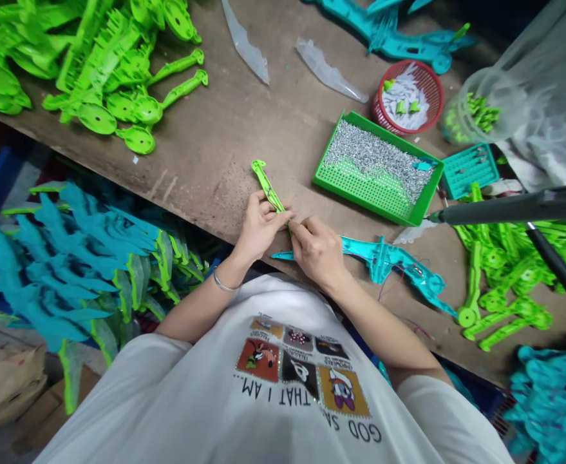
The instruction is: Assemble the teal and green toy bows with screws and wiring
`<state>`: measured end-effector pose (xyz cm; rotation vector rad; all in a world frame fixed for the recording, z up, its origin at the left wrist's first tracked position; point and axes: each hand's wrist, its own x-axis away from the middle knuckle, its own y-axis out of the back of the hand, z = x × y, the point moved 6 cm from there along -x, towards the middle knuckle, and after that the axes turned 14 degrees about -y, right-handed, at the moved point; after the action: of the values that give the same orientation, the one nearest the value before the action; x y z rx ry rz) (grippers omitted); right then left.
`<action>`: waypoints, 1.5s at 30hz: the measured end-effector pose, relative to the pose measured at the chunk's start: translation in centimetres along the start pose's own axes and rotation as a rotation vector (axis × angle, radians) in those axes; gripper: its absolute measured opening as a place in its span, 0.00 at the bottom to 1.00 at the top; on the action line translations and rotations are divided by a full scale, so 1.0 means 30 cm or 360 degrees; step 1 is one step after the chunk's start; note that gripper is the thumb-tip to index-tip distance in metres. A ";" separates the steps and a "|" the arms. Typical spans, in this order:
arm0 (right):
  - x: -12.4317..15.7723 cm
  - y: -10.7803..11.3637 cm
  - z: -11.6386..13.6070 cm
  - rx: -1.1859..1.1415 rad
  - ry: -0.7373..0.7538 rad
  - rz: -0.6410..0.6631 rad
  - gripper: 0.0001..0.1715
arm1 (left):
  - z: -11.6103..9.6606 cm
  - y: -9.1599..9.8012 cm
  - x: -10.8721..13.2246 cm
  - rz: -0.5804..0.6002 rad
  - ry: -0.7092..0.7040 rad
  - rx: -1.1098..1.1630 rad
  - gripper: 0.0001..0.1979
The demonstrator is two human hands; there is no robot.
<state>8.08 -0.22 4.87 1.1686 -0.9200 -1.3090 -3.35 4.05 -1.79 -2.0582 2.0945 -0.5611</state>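
White printed T-shirt (306, 386) fabric fills the space nearest the camera, and just beyond it both hands meet over the brown surface (244, 122). The left hand (259, 225) is closed, thumb against fingers, around a narrow green piece (269, 187) that slants up and away from the wrist. Fingers curled, the right hand (319, 248) pinches the piece's lower end. Beneath that hand lies a long teal part (384, 259) with thin wires. Farther out, a green tray (360, 203) of small metal pieces sits near a red basket (386, 120).
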 end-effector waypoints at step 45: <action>0.092 0.030 -0.042 -0.0258 -0.0231 0.0269 0.17 | 0.029 0.009 0.001 -0.0011 -0.0224 -0.0241 0.41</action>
<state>9.75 -2.88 5.15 0.8613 -0.9763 -1.3165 -3.29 3.88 -2.67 -2.1160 2.1073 -0.2561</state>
